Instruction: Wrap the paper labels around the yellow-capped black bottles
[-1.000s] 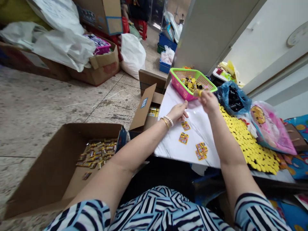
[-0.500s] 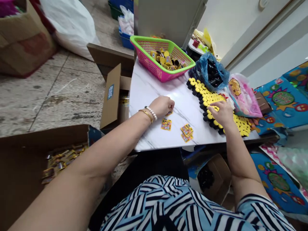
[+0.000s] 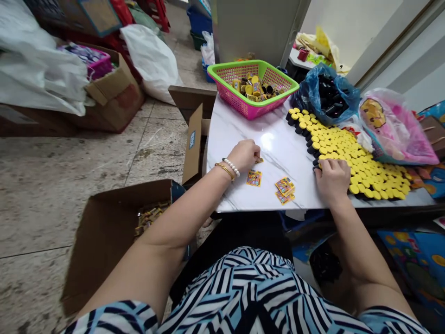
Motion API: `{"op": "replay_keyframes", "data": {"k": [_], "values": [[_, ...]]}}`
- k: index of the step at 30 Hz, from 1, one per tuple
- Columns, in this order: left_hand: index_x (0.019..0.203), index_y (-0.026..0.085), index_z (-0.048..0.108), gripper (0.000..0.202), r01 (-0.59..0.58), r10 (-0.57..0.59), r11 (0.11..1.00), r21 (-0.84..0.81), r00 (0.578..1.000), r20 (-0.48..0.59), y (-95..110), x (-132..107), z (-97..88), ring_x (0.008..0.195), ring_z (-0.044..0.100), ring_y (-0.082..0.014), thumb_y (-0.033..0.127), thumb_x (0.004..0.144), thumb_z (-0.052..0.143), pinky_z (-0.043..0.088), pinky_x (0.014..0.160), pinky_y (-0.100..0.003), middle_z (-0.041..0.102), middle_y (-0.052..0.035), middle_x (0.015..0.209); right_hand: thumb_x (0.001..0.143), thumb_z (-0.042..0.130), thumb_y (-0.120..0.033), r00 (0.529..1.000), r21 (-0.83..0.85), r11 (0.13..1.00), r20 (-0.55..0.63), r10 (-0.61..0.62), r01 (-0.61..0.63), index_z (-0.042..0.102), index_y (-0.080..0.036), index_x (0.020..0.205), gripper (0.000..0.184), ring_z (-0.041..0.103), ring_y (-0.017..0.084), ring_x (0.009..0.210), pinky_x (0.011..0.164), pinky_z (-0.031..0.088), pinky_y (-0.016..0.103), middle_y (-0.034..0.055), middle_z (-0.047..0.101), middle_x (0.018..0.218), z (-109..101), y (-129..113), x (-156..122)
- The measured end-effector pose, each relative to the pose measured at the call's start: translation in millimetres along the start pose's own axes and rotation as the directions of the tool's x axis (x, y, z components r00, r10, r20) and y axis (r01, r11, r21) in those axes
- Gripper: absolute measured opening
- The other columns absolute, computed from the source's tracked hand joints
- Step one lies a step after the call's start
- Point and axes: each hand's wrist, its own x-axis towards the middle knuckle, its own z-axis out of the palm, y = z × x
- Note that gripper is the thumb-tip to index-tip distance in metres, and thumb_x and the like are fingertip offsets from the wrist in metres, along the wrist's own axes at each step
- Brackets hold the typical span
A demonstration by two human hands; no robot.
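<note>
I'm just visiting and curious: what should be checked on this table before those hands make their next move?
1. Left hand on the small printed card: cannot tell, the fingers hide the contact.
2. Right hand at the rows of yellow-capped black pieces: ok, it touches their edge; whether it holds one, cannot tell.
3. Printed card and card pile lying flat, apart: ok.
4. Pink and green basket level, its pieces inside: ok.
5. Yellow-capped rows set well back from the front edge of the marble-patterned table: not ok, they come close to it.
</note>
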Motion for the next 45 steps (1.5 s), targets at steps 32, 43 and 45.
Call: {"op": "replay_keyframes", "data": {"k": [32, 43, 45], "values": [[0.096, 0.018, 0.076, 0.028, -0.330, -0.038, 0.557, -0.762, 0.907, -0.420, 4, 4, -29.0, 0.083, 0.065, -0.0134, 0.031, 0.075, 0.087, 0.054, 0.080, -0.028, 0.069, -0.0045, 0.095, 0.074, 0.088, -0.044, 0.766, 0.728, -0.246, 0.582, -0.271, -0.640, 0.074, -0.017, 0.100, 0.040, 0.075, 0.017, 0.077, 0.060, 0.057, 0.024, 0.0097, 0.080, 0.099, -32, -136, 123], [0.080, 0.016, 0.071, 0.037, -0.129, -0.212, 0.650, -0.749, 0.916, -0.342, 6, 5, -27.3, 0.072, 0.061, -0.0134, 0.050, 0.075, 0.085, 0.050, 0.070, -0.027, 0.069, -0.0031, 0.079, 0.063, 0.091, -0.048, 0.878, 0.836, -0.303, 0.479, -0.008, -0.458, 0.074, -0.020, 0.077, 0.036, 0.060, 0.010, 0.057, 0.049, 0.045, 0.022, -0.0002, 0.071, 0.070, 9, -142, 124], [0.083, 0.015, 0.074, 0.038, -0.127, -0.186, 0.627, -0.769, 0.934, -0.305, 7, 5, -25.8, 0.074, 0.064, -0.0147, 0.050, 0.073, 0.087, 0.052, 0.073, -0.028, 0.073, -0.0050, 0.083, 0.065, 0.091, -0.047, 0.895, 0.858, -0.287, 0.447, 0.006, -0.427, 0.075, -0.020, 0.077, 0.034, 0.057, 0.010, 0.054, 0.049, 0.044, 0.023, -0.0012, 0.069, 0.066, 11, -142, 122]]}}
